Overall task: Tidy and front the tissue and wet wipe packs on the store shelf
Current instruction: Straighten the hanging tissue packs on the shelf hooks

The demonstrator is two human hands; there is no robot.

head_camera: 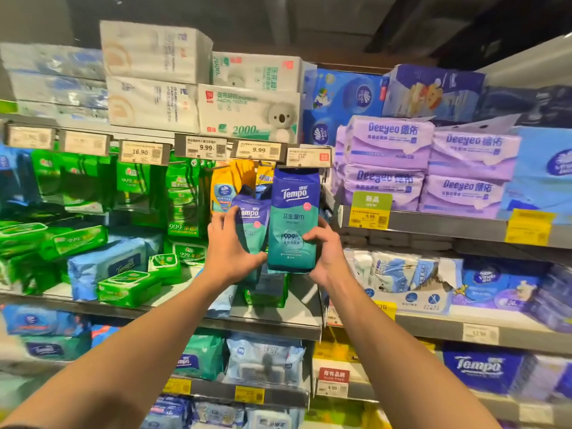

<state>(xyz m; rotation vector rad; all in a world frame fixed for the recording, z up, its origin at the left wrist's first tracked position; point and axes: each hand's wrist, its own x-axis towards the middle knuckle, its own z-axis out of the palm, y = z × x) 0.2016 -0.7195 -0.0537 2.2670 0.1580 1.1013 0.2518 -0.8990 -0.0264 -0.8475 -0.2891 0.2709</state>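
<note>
both hands hold blue-and-teal wet wipe packs upright in front of the middle shelf (272, 317). the left hand (227, 247) has its fingers wrapped round the smaller pack (250, 224); the right hand (325, 249) has its fingers clamped on the taller pack (294, 218). the two packs touch side by side, just under the price tags (258, 150).

- Shelves lit brightly from above; ceiling far up stays dark.
- Glare on the plastic wraps at upper left.
- Edges curve and blur; the centre is sharp.
</note>
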